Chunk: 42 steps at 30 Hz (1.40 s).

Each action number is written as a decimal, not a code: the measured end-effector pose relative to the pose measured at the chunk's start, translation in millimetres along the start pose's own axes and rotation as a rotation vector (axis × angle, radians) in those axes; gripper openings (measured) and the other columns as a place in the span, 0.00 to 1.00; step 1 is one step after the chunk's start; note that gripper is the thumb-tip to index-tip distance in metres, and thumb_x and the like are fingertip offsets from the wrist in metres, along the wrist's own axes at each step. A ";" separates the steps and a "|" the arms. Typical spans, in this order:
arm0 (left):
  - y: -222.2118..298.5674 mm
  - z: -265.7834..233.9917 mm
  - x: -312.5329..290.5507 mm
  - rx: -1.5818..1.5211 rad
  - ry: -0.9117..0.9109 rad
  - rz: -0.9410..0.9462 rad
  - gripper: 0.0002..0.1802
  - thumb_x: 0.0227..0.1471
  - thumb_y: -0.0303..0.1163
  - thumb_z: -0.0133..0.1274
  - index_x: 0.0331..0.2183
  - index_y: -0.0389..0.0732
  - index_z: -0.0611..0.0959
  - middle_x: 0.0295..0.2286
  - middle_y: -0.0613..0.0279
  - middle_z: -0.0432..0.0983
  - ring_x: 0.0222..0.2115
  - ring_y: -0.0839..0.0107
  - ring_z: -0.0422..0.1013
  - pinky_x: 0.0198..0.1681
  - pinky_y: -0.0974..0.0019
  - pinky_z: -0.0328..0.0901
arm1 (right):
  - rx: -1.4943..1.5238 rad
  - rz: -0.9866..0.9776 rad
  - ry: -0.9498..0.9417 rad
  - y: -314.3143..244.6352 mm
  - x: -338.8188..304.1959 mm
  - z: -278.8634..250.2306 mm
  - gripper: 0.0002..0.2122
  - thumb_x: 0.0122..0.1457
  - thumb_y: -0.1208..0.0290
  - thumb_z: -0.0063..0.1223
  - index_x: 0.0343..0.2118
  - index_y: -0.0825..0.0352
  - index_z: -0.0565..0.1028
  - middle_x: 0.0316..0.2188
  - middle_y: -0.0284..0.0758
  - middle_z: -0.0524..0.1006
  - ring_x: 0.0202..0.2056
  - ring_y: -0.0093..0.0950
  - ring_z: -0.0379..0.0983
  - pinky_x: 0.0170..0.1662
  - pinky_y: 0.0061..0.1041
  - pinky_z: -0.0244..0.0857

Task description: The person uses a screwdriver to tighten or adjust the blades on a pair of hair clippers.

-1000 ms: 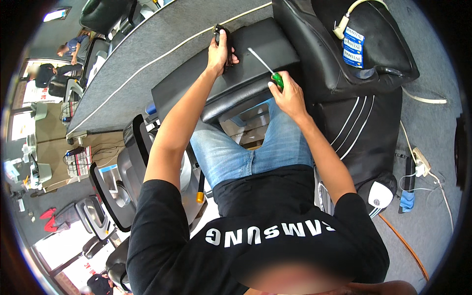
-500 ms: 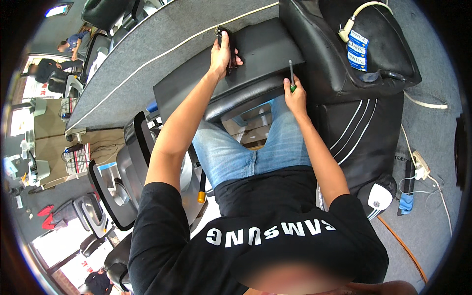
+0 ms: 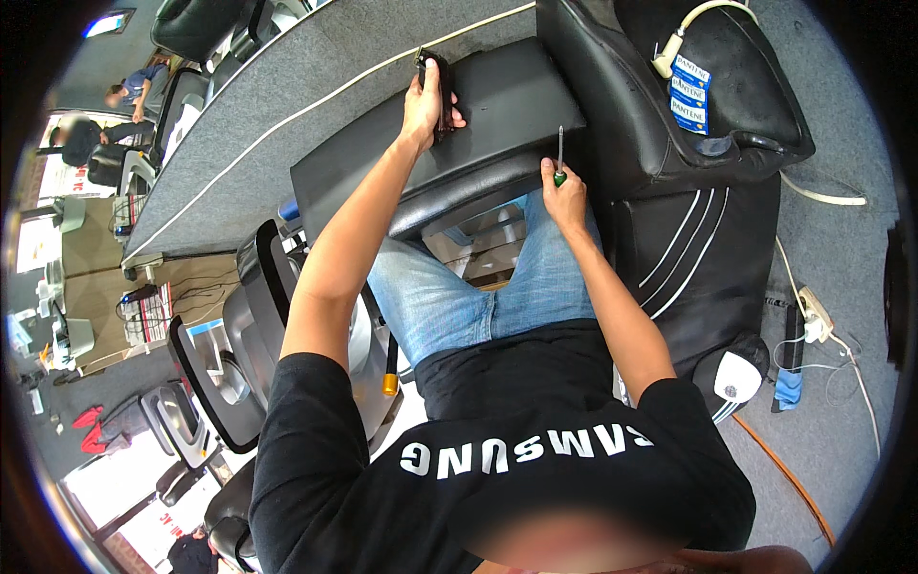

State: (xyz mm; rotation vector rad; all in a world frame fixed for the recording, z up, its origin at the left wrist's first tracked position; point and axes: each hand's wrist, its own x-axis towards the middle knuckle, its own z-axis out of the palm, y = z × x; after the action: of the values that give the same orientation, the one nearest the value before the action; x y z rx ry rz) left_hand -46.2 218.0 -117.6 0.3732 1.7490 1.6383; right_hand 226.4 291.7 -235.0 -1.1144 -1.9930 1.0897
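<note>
My left hand is wrapped round a dark hair clipper, its blade end pointing away from me above the far left part of a black padded bench. My right hand grips a screwdriver by its green handle. The metal shaft stands up and away from me, near the bench's front edge. Clipper and screwdriver are apart. My fingers hide much of the clipper's body and most of the screwdriver handle.
To the right is a black armchair with blue sachets and a hose with a nozzle. A white cable crosses the grey floor. Black chairs stand left; a cap and power strip lie right. People sit far left.
My right hand has shifted slightly left and nearer, and the screwdriver now stands straighter. The left hand keeps its hold on the hair clipper. The whole view has shifted a little.
</note>
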 end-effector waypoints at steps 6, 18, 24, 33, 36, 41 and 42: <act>-1.8 -1.6 -1.0 -0.042 -0.001 -0.007 0.39 0.67 0.66 0.46 0.54 0.37 0.66 0.24 0.58 0.73 0.13 0.67 0.73 0.19 0.57 0.79 | -0.011 -0.005 0.021 6.8 -5.1 6.4 0.30 0.70 0.43 0.50 0.34 0.74 0.82 0.27 0.57 0.81 0.36 0.60 0.80 0.41 0.52 0.72; -1.0 -6.6 -7.2 -0.082 -0.017 -0.045 0.40 0.66 0.68 0.47 0.57 0.41 0.65 0.26 0.59 0.74 0.16 0.66 0.75 0.22 0.55 0.79 | 0.148 -0.056 0.047 -42.8 -40.3 -24.4 0.16 0.73 0.57 0.55 0.39 0.68 0.78 0.31 0.42 0.82 0.34 0.40 0.82 0.38 0.37 0.72; 7.5 -30.2 -31.1 -0.064 -0.081 -0.063 0.36 0.66 0.67 0.47 0.50 0.40 0.66 0.26 0.59 0.75 0.14 0.67 0.74 0.18 0.57 0.78 | 0.159 -0.020 -0.201 -94.1 -64.4 -39.4 0.17 0.69 0.54 0.61 0.41 0.67 0.78 0.25 0.41 0.83 0.28 0.40 0.83 0.33 0.37 0.74; 34.6 -69.1 -78.4 -0.065 -0.102 -0.110 0.31 0.68 0.64 0.49 0.43 0.42 0.71 0.27 0.61 0.76 0.18 0.70 0.75 0.21 0.62 0.77 | 0.389 0.028 -0.591 -121.8 -64.1 -32.2 0.17 0.70 0.71 0.53 0.55 0.66 0.61 0.32 0.43 0.81 0.28 0.34 0.81 0.34 0.38 0.76; 38.0 -74.1 -85.0 -0.101 -0.107 -0.057 0.29 0.68 0.62 0.51 0.43 0.42 0.71 0.27 0.62 0.76 0.19 0.71 0.76 0.22 0.62 0.78 | 0.455 0.121 -0.685 -173.2 -58.5 -49.1 0.18 0.70 0.71 0.56 0.59 0.66 0.66 0.32 0.37 0.81 0.21 0.20 0.74 0.23 0.23 0.69; 46.7 -76.6 -81.3 -0.158 -0.124 -0.059 0.28 0.67 0.62 0.51 0.45 0.46 0.71 0.27 0.64 0.75 0.17 0.74 0.73 0.20 0.65 0.76 | 0.274 -0.166 -0.578 -192.1 -49.7 -45.9 0.13 0.67 0.72 0.62 0.53 0.68 0.80 0.34 0.36 0.84 0.31 0.20 0.79 0.36 0.23 0.73; 49.2 -77.4 -77.7 -0.162 -0.131 -0.057 0.28 0.67 0.63 0.51 0.45 0.47 0.70 0.27 0.65 0.74 0.16 0.74 0.72 0.18 0.67 0.73 | 0.312 -0.158 -0.546 -192.9 -48.6 -42.0 0.12 0.66 0.73 0.62 0.50 0.68 0.82 0.34 0.35 0.85 0.35 0.20 0.80 0.41 0.23 0.73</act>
State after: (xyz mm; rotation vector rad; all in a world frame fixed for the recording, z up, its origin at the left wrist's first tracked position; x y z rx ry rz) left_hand -53.9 117.9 -51.6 0.3431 1.5058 1.6630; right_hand 208.6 204.5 -52.1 -0.5180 -2.1544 1.6777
